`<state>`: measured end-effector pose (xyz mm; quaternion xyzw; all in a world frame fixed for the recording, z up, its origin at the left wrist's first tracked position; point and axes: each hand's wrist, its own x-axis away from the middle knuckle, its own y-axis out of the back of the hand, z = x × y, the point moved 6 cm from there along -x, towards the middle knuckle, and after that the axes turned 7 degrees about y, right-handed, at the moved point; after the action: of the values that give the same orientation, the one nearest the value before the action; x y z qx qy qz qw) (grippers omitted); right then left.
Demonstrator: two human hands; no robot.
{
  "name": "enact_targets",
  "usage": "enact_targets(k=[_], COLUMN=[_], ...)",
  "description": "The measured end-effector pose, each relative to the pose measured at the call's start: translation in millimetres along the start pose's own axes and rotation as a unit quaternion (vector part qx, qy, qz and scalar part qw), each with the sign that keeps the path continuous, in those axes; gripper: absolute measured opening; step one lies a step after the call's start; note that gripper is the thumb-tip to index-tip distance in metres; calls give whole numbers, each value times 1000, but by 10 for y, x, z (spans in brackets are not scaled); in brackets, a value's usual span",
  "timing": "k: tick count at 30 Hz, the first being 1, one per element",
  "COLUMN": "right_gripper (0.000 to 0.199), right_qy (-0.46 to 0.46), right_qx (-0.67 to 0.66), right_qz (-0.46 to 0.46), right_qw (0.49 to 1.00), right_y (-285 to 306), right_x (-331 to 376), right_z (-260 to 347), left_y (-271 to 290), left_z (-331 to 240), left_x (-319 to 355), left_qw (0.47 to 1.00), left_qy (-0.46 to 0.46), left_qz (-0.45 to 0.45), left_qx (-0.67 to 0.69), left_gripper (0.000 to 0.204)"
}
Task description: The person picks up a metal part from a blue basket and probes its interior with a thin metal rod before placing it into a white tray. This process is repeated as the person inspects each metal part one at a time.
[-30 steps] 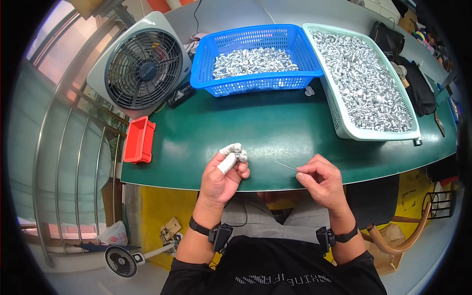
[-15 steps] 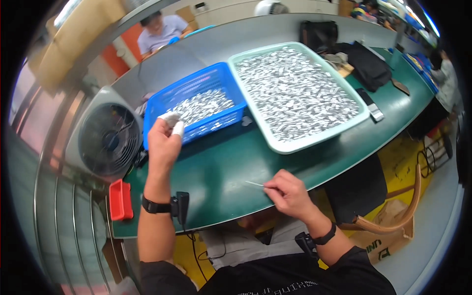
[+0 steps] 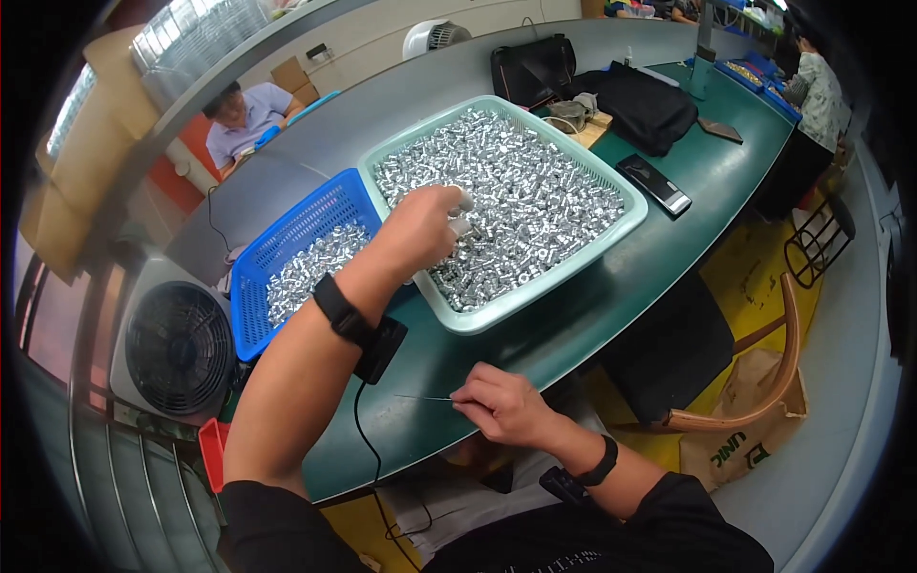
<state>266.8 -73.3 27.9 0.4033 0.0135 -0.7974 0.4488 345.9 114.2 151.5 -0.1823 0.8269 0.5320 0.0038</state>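
My left hand (image 3: 420,224) reaches over the near left part of a pale green basket (image 3: 475,324) filled with small silvery metal fittings (image 3: 535,201). White covers sit on its thumb and a fingertip, which are apart; no piece shows between them. Above the table's near edge, my right hand (image 3: 501,401) pinches a thin, straight metal rod (image 3: 425,397) that points left. A blue perforated basket (image 3: 250,296), partly hidden behind my left forearm, holds more of the same fittings.
A box fan (image 3: 180,334) stands left of the green table (image 3: 420,349), near a red bin (image 3: 213,451). Right of the baskets lie a black handheld device (image 3: 653,183), black bag (image 3: 642,110) and phone (image 3: 720,130). A cable hangs by my left wrist. Another person (image 3: 250,122) sits beyond the partition.
My left hand has moved right, from the blue basket to the pale green one. My right hand still holds the rod. The whole view has shifted.
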Motion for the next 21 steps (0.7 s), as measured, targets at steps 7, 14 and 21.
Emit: enact_targets(k=[7, 14, 21], right_gripper=[12, 12, 13], right_qy=[12, 7, -31], right_qx=[1, -21, -14], right_qz=[-4, -10, -82], right_qw=[1000, 1000, 996], right_y=[3, 30, 171], right_x=[12, 10, 9], right_z=[-25, -11, -46], left_y=[-465, -37, 391], left_z=[-20, -134, 154], left_x=[-231, -30, 1416], left_qw=[985, 989, 861], left_qy=[-33, 3, 141], left_qz=[75, 40, -54], left_qx=[-151, -141, 485], left_gripper=[22, 21, 23])
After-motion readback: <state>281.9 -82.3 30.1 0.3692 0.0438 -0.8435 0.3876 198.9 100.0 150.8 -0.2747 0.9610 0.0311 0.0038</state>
